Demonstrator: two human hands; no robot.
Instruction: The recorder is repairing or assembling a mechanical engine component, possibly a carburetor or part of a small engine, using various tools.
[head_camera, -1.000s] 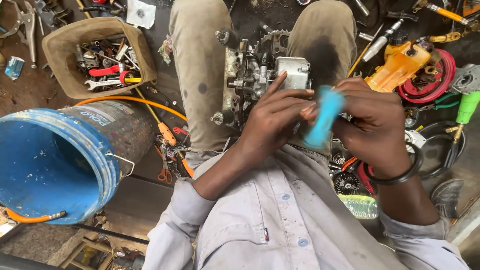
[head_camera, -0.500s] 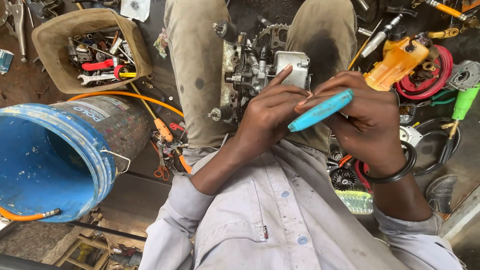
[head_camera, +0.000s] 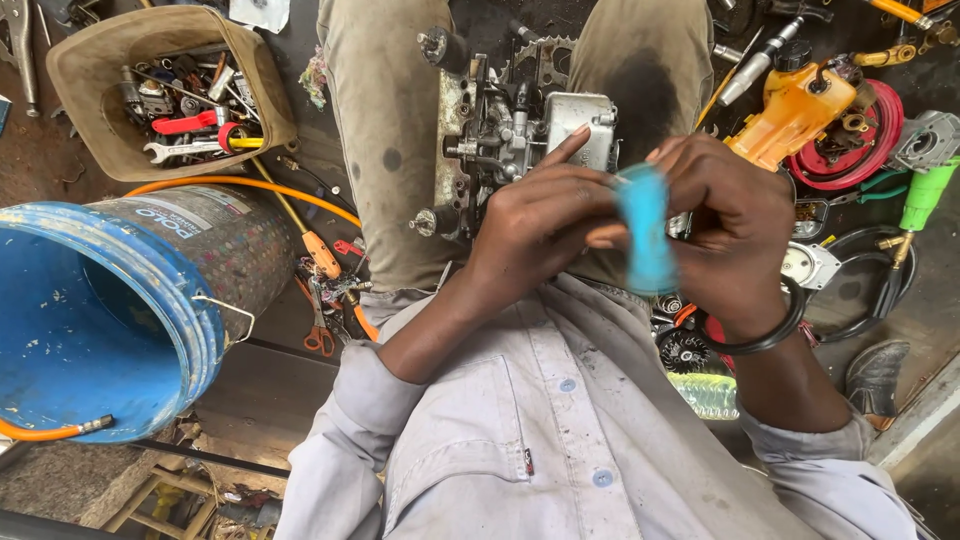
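Note:
A light blue tool handle, blurred by motion, stands roughly upright between my two hands. My left hand wraps its fingers against it from the left, index finger stretched out. My right hand, with a black band on the wrist, grips it from the right. Just beyond the hands, a greasy metal engine part rests between my knees on my lap. The tool's working end is hidden by my hands.
A big blue bucket lies tipped at left with an orange hose beside it. A tan tub of wrenches sits at the upper left. Orange, red and green machine parts crowd the right side.
The blue handle has turned between my hands, from slanted a second ago to nearly level, now close to upright. My hands stayed over the engine part.

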